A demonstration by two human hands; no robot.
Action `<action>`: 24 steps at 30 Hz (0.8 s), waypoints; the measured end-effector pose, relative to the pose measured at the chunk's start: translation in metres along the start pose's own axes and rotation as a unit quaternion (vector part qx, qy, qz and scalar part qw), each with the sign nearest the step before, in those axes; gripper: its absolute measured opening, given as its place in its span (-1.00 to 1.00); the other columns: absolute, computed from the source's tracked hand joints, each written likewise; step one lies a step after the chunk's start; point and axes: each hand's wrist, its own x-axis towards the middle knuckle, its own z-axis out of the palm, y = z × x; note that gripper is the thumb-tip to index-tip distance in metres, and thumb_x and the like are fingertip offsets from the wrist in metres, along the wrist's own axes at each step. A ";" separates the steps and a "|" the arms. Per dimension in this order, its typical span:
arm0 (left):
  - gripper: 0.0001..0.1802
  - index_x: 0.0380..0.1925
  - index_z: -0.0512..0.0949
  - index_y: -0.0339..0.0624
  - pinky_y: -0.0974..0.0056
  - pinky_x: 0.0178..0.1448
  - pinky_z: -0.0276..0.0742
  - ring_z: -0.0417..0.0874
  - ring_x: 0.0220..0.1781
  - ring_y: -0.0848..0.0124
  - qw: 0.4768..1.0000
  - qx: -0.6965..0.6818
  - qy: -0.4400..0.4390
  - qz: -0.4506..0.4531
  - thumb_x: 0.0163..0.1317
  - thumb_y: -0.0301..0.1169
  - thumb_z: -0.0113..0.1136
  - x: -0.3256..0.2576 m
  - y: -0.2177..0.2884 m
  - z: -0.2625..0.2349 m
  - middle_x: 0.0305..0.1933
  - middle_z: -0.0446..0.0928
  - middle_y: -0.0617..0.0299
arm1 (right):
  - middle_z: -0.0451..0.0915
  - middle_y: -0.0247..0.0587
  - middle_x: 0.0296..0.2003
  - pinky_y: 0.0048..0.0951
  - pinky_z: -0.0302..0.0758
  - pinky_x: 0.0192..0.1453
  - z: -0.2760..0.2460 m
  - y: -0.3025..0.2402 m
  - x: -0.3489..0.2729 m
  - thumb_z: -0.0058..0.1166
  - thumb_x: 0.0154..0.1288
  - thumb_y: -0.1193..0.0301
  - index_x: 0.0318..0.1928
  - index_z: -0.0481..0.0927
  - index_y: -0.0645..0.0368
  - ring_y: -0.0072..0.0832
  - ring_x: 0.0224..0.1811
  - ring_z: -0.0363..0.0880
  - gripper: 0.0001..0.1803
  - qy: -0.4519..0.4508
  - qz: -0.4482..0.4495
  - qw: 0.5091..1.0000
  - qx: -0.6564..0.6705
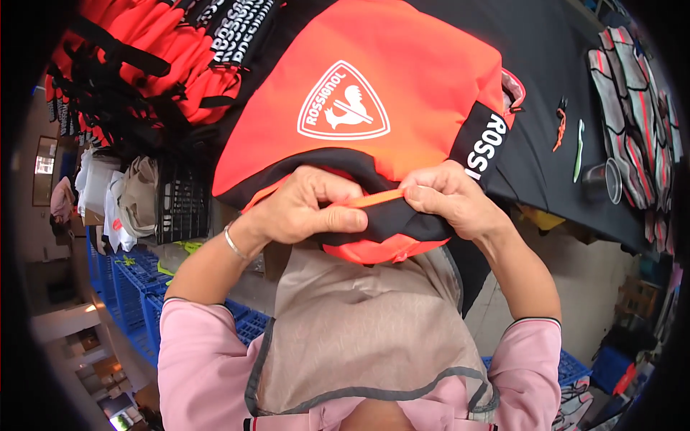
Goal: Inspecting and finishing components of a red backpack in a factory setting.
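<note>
A large orange-red fabric bag (413, 86) with a white shield emblem lies over the near edge of the table, its black lower part toward me. My left hand (309, 205) pinches a narrow orange strip (379, 197) along that black part between thumb and fingers. At the strip's other end, my right hand (445, 195) grips it, thumb against forefinger. Between the two hands the strip is drawn fairly straight. Below them hangs a red-orange end of the bag, against my beige apron (359, 323). Whether the strip is piping or loose tape, I cannot tell.
Similar red and black bags (144, 79) are heaped at the far left. On the black table (535, 151) to the right lie an orange cord (560, 129), a pale green slim tool (578, 151), a metal cup (604, 181) and grey pieces (629, 108). Blue crates (129, 287) stand lower left.
</note>
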 end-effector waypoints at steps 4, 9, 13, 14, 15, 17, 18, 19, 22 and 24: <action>-0.68 -0.52 0.51 -0.25 0.47 -0.40 0.11 0.17 -0.45 0.72 0.994 -0.075 -0.019 -0.072 0.41 -0.34 0.23 0.014 -0.010 0.002 -0.50 0.29 0.57 | 0.38 -0.65 -0.53 -0.67 0.22 -0.40 -0.009 0.022 -0.003 0.09 0.51 0.27 -0.46 0.57 0.15 -0.85 -0.48 0.21 -0.65 -0.018 0.005 0.993 0.113; -0.18 0.25 0.48 -0.34 0.30 0.28 0.46 0.58 0.09 0.49 0.980 0.200 -0.009 -0.004 -0.03 -0.29 0.60 0.021 0.028 0.025 0.02 0.66 0.22 | 0.25 -0.68 -0.63 -0.61 0.09 -0.50 -0.009 -0.012 -0.011 0.15 0.46 0.27 -0.64 0.45 0.14 -0.84 -0.55 0.11 -0.53 0.134 -0.080 0.981 -0.115; -0.52 0.02 0.64 -0.39 0.43 0.00 0.57 0.61 -0.15 0.60 0.991 0.055 0.092 -0.074 0.10 -0.41 0.52 0.027 0.030 0.033 -0.14 0.67 0.27 | 0.27 -0.56 -0.70 -0.51 0.12 -0.54 -0.002 -0.027 -0.014 0.13 0.38 0.36 -0.63 0.43 0.27 -0.78 -0.60 0.14 -0.57 0.183 -0.096 0.956 -0.209; -0.52 0.02 0.64 -0.39 0.43 0.00 0.57 0.61 -0.15 0.60 0.992 0.062 0.083 -0.076 0.10 -0.41 0.52 0.029 0.027 0.032 -0.14 0.67 0.27 | 0.27 -0.56 -0.70 -0.51 0.12 -0.54 0.000 -0.030 -0.015 0.13 0.38 0.36 -0.63 0.43 0.27 -0.78 -0.60 0.14 -0.57 0.192 -0.102 0.954 -0.205; -0.52 0.02 0.64 -0.38 0.43 0.00 0.56 0.61 -0.15 0.60 0.992 0.029 0.073 -0.101 0.11 -0.41 0.52 0.029 0.023 0.032 -0.15 0.67 0.27 | 0.26 -0.43 -0.73 -0.45 0.14 -0.55 0.001 -0.032 -0.016 0.12 0.32 0.38 -0.63 0.41 0.32 -0.72 -0.62 0.15 -0.60 0.197 -0.109 0.940 -0.256; -0.48 0.08 0.60 -0.34 0.41 0.07 0.57 0.62 -0.08 0.57 0.988 -0.039 0.066 -0.132 0.12 -0.41 0.51 0.029 0.020 0.040 -0.07 0.66 0.24 | 0.18 -0.08 -0.76 -0.29 0.20 -0.55 0.001 -0.034 -0.014 0.07 0.16 0.42 -0.62 0.36 0.42 -0.53 -0.70 0.15 -0.66 0.215 -0.130 0.899 -0.358; -0.48 0.08 0.60 -0.34 0.41 0.07 0.57 0.62 -0.08 0.57 0.988 -0.034 0.060 -0.137 0.12 -0.41 0.51 0.028 0.018 0.043 -0.07 0.66 0.24 | 0.18 -0.08 -0.76 -0.29 0.20 -0.55 0.001 -0.035 -0.014 0.07 0.16 0.42 -0.62 0.36 0.42 -0.53 -0.70 0.15 -0.66 0.222 -0.131 0.899 -0.353; -0.42 0.14 0.55 -0.33 0.39 0.11 0.57 0.63 -0.03 0.54 0.982 -0.065 0.074 -0.164 0.11 -0.40 0.51 0.028 0.015 0.044 -0.01 0.64 0.22 | 0.19 -0.05 -0.76 -0.30 0.22 -0.55 0.001 -0.040 -0.015 0.07 0.17 0.41 -0.63 0.36 0.42 -0.51 -0.71 0.16 -0.64 0.215 -0.137 0.892 -0.374; -0.23 0.29 0.41 -0.29 0.31 0.27 0.53 0.61 0.11 0.45 0.969 -0.116 0.066 -0.207 0.06 -0.44 0.54 0.032 0.004 0.045 0.14 0.58 0.17 | 0.24 -0.06 -0.77 -0.31 0.27 -0.53 0.002 -0.038 -0.017 0.09 0.20 0.40 -0.65 0.38 0.41 -0.49 -0.72 0.22 -0.63 0.230 -0.143 0.891 -0.365; -0.17 0.31 0.39 -0.30 0.27 0.34 0.48 0.59 0.17 0.42 0.975 -0.145 0.065 -0.158 0.00 -0.48 0.55 0.034 -0.003 0.048 0.17 0.56 0.15 | 0.28 -0.08 -0.79 -0.33 0.30 -0.53 -0.001 -0.029 -0.015 0.09 0.20 0.39 -0.66 0.42 0.38 -0.49 -0.73 0.27 -0.63 0.263 -0.162 0.884 -0.352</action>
